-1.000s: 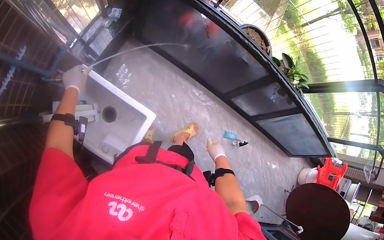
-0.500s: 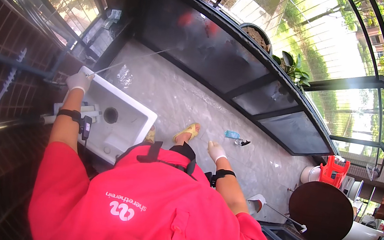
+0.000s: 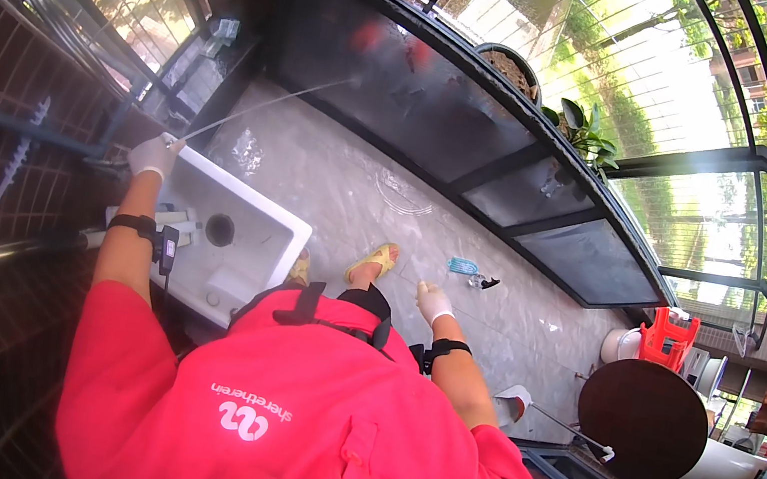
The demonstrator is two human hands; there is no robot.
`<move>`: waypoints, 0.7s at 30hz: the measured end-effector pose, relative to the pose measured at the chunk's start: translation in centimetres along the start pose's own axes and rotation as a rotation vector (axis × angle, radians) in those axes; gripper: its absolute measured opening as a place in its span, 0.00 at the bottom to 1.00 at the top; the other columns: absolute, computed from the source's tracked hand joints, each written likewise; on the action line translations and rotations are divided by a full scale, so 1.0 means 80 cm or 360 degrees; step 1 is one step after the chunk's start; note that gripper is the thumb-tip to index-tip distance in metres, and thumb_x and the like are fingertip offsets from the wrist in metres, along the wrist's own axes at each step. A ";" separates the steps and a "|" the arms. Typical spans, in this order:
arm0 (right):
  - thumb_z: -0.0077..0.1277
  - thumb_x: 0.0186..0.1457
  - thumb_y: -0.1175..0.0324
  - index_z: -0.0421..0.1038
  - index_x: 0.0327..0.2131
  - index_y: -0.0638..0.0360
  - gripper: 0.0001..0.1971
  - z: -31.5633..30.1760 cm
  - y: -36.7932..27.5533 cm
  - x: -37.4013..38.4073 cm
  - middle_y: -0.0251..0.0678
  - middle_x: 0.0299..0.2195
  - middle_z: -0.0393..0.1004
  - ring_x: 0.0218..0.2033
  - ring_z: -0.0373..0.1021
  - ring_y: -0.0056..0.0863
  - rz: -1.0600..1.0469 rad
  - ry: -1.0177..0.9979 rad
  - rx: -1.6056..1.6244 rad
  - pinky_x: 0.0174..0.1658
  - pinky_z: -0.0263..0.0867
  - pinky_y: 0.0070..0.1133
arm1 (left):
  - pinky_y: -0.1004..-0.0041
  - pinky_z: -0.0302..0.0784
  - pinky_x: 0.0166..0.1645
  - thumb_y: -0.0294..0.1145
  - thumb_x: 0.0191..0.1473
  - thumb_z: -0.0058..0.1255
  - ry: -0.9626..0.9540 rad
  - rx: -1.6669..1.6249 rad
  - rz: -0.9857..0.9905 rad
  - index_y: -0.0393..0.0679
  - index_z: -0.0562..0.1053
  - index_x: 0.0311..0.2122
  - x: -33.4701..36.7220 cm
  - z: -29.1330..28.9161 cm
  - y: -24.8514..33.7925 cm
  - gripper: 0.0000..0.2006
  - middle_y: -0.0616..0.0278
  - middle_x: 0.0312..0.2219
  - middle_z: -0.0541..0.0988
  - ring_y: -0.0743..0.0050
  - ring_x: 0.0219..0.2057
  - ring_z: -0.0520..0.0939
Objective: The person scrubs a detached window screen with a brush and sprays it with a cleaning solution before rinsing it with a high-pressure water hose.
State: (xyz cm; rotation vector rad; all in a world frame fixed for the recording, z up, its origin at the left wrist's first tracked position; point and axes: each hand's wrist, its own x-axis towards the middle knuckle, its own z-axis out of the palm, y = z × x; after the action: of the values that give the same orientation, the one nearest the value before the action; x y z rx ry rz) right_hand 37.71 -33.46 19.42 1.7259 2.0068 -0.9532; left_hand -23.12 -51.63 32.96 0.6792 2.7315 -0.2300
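Note:
My left hand (image 3: 152, 156), in a white glove with a black wrist strap, is closed around a small spray nozzle at the far corner of a white sink (image 3: 248, 263). From that hand a thin pale water jet (image 3: 269, 106) runs up to the dark glass panel (image 3: 408, 91) of the balcony railing. My right hand (image 3: 434, 301), also gloved, hangs beside my hip over the wet stone floor (image 3: 351, 193) and holds nothing, fingers loosely curled. My red shirt fills the lower middle of the view, with my yellow sandals (image 3: 375, 260) showing beyond it.
The sink has a round drain hole (image 3: 220, 229). A small blue object (image 3: 463, 266) lies on the floor. At the right stand a round dark table (image 3: 642, 422), a red stool (image 3: 666, 338) and white buckets (image 3: 720, 473). A potted plant (image 3: 578, 135) sits on the railing; brown tiled wall at left.
Hardly anything: the view has shifted slightly, my left hand stays at the sink corner with the jet still running, and my right hand hangs in the same place.

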 end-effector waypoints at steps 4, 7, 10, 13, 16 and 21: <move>0.34 0.57 0.54 0.72 0.38 0.65 0.23 0.007 -0.002 0.000 0.45 0.30 0.76 0.32 0.73 0.37 0.0006 -0.0062 0.0055 0.40 0.66 0.30 | 0.60 0.73 0.46 0.62 0.52 0.41 -0.0013 0.0064 -0.0012 0.46 0.77 0.40 0.005 0.008 -0.002 0.28 0.50 0.38 0.79 0.50 0.42 0.79; 0.34 0.57 0.54 0.72 0.37 0.66 0.24 0.003 -0.004 -0.007 0.46 0.30 0.76 0.32 0.73 0.37 0.0009 -0.0065 0.0042 0.40 0.66 0.30 | 0.59 0.72 0.46 0.63 0.52 0.39 0.0084 -0.0044 0.0060 0.44 0.77 0.40 0.006 0.002 -0.011 0.30 0.48 0.38 0.79 0.48 0.41 0.78; 0.34 0.57 0.54 0.72 0.36 0.66 0.24 -0.010 -0.004 -0.008 0.46 0.30 0.76 0.32 0.73 0.37 0.0012 -0.0090 0.0014 0.40 0.66 0.30 | 0.57 0.71 0.46 0.63 0.53 0.37 0.0182 -0.0190 -0.0010 0.42 0.77 0.39 0.021 -0.023 -0.011 0.31 0.46 0.38 0.78 0.46 0.42 0.78; 0.33 0.57 0.54 0.72 0.35 0.66 0.24 -0.013 0.007 -0.004 0.46 0.29 0.76 0.32 0.73 0.38 0.0035 -0.0057 -0.0003 0.40 0.66 0.30 | 0.56 0.71 0.47 0.63 0.54 0.36 0.0165 -0.0201 -0.0030 0.41 0.76 0.38 0.027 -0.051 -0.005 0.32 0.45 0.39 0.77 0.45 0.43 0.77; 0.33 0.57 0.54 0.71 0.35 0.65 0.23 -0.011 0.006 -0.005 0.46 0.29 0.76 0.32 0.73 0.38 0.0010 0.0013 0.0045 0.40 0.66 0.30 | 0.58 0.72 0.47 0.62 0.54 0.36 0.0166 -0.0218 -0.0046 0.41 0.77 0.39 0.032 -0.035 -0.002 0.31 0.46 0.40 0.77 0.46 0.43 0.77; 0.31 0.58 0.54 0.70 0.42 0.64 0.24 -0.003 0.001 -0.006 0.49 0.40 0.71 0.42 0.67 0.42 -0.0017 -0.0196 -0.0081 0.48 0.61 0.31 | 0.59 0.72 0.46 0.61 0.53 0.40 0.0050 -0.0044 0.0016 0.44 0.77 0.38 0.008 -0.012 0.002 0.28 0.49 0.37 0.79 0.50 0.41 0.79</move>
State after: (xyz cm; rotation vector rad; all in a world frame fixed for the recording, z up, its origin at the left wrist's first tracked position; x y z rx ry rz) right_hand 37.94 -33.67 19.84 1.5916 1.9469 -0.9781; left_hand -23.81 -51.02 33.60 0.6941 2.7553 -0.1804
